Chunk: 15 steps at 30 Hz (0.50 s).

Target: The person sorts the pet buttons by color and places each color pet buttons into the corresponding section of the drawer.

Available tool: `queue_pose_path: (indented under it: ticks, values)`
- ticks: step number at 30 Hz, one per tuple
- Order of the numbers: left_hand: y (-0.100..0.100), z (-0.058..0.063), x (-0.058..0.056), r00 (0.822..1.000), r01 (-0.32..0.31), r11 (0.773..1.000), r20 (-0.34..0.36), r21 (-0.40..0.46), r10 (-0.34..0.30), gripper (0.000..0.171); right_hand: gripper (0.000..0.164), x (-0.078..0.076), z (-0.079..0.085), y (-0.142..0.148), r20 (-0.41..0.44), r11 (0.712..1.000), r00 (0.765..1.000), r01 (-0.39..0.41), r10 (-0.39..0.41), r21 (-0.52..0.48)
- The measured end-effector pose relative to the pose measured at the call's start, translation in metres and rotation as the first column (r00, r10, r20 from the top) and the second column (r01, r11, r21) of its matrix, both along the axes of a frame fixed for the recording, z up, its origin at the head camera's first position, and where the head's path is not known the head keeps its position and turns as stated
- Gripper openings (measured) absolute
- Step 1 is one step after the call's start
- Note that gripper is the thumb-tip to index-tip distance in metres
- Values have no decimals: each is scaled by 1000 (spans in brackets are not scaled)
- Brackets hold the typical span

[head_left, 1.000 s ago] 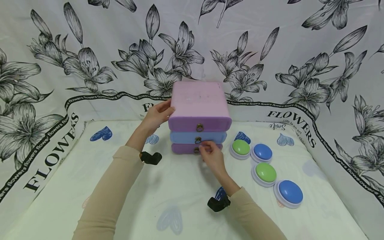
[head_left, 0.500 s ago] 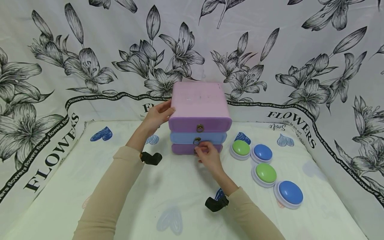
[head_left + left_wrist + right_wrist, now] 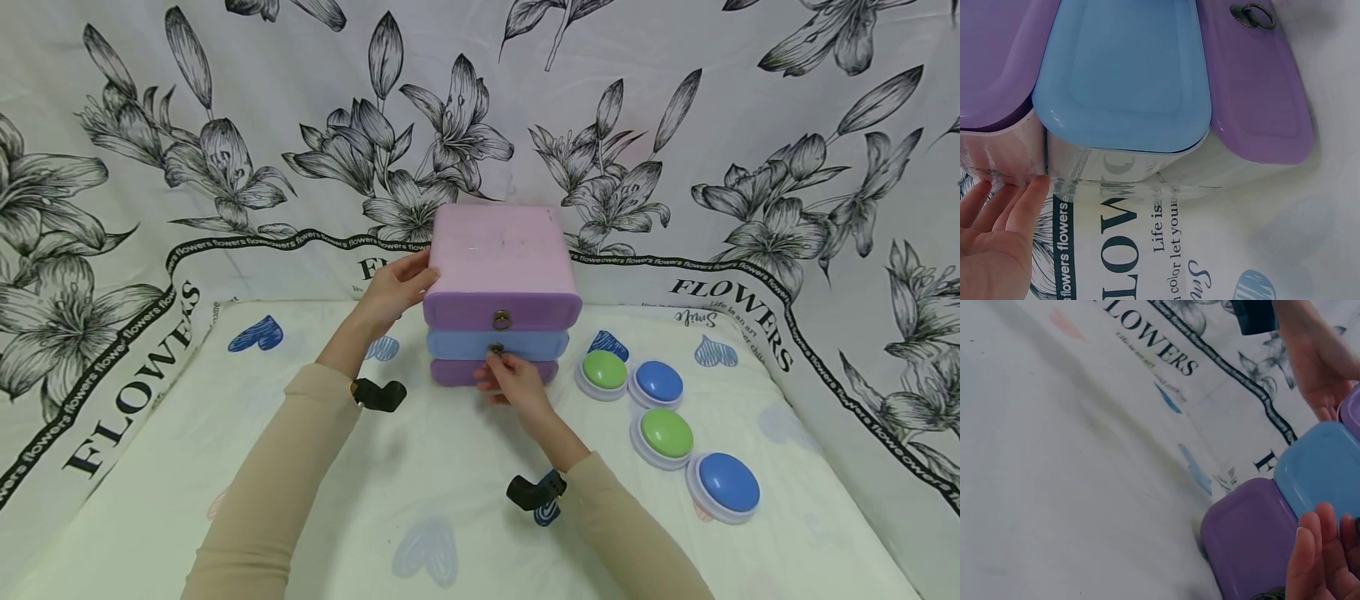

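A small three-drawer cabinet with a pale pink top stands at the back middle. Its drawer fronts are purple, blue and purple, all pushed in. My left hand rests with its fingers against the cabinet's left side; in the left wrist view the fingertips touch the upper side wall. At the blue front, my right hand pinches the ring pull between thumb and index finger, mostly hiding it. The other right fingers hang in front of the lower purple drawer.
Right of the cabinet sit several round push buttons: a green one, a blue one, and nearer green and blue ones. A flower-printed cloth hangs behind. The table cover is white with heart prints.
My right hand has moved slightly left and up, from beside the lower drawer's pull to the blue drawer's ring pull. The left hand has stayed at the cabinet's side.
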<state>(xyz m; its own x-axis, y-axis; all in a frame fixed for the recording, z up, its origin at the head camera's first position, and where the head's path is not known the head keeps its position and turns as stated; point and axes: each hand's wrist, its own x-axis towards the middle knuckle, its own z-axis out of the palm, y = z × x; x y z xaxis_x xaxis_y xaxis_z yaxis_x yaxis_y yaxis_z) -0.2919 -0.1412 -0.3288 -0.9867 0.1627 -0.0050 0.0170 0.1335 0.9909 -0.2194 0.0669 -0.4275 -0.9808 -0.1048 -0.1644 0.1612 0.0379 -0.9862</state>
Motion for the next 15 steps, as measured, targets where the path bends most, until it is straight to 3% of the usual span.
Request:
queue_pose_path:
  ticks: [4,15]
  values:
    - [0,0,0,1000,-2,1000,1,1,2,61,38,-1,-1,0,17,1000,1000,21,-21,-20]
    - [0,0,0,1000,-5,1000,5,-13,6,62,36,0,-8,-3,-54,999,998,43,-44,-26]
